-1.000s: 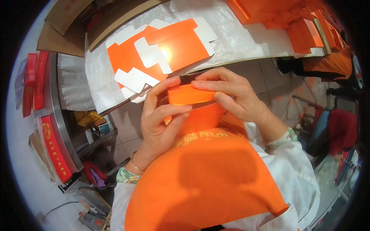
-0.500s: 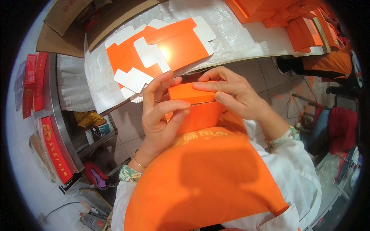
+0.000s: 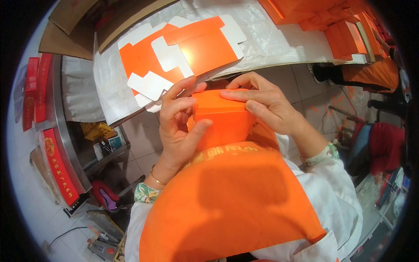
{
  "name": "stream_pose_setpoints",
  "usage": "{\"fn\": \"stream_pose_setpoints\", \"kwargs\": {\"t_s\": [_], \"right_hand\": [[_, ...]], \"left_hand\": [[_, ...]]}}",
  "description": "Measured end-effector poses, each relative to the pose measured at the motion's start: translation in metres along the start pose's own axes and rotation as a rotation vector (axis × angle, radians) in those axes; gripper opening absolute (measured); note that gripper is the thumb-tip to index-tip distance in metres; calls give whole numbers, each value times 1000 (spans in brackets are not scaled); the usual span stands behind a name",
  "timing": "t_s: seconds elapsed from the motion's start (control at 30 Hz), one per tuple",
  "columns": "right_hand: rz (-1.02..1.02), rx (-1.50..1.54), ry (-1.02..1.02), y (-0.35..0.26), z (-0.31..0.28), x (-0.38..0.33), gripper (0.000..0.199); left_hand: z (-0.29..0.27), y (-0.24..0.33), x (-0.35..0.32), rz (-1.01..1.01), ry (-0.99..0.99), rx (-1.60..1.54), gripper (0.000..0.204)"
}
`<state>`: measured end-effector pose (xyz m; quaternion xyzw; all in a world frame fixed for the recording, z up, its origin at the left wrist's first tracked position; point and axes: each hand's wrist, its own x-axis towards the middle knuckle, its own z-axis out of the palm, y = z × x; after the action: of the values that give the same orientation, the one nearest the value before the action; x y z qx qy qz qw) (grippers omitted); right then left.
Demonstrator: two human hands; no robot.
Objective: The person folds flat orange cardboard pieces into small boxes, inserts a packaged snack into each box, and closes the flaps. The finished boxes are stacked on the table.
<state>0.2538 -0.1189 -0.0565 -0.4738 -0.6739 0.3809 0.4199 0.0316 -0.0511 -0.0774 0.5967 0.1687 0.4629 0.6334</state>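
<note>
The orange box (image 3: 224, 124) is held in front of the wearer's chest, just short of the table edge, its lower part meeting the orange apron (image 3: 231, 196). The left hand (image 3: 176, 120) holds it by the left side, thumb at the front panel and fingers loosely curved beside the upper corner. The right hand (image 3: 270, 109) grips the right end narrowly, fingers laid on the top and thumb at the front edge. The hands cover both ends of the box, and the box hides part of the apron's top.

Beyond it, flat box blanks (image 3: 209, 48), glossy orange with white tabs, overlap on a crinkled white sheet (image 3: 283, 52) over the table. A brown cardboard carton (image 3: 126, 26) stands at the table's upper left; folded orange boxes (image 3: 305, 17) crowd the upper right.

The held box has smooth, flat faces, with a straight seam below its top panel. The apron is plain cloth over white sleeves (image 3: 336, 192) with patterned cuffs, and a thin bracelet (image 3: 157, 177) circles the left wrist. Yellow characters run across the apron's chest, partly hidden; a long red package (image 3: 60, 168) at left also bears yellow characters.
</note>
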Motion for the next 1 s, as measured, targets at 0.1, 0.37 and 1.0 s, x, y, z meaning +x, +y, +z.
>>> {"fn": "stream_pose_setpoints", "kwargs": {"t_s": [0.1, 0.37, 1.0], "right_hand": [[-10, 5, 17, 0, 0, -1, 36], [-41, -46, 6, 2, 2, -4, 37], [389, 408, 283, 9, 25, -30, 70]], "left_hand": [[-8, -3, 0, 37, -71, 133, 34], [-15, -9, -4, 62, -88, 183, 28], [-14, -3, -6, -216, -144, 434, 48]]}}
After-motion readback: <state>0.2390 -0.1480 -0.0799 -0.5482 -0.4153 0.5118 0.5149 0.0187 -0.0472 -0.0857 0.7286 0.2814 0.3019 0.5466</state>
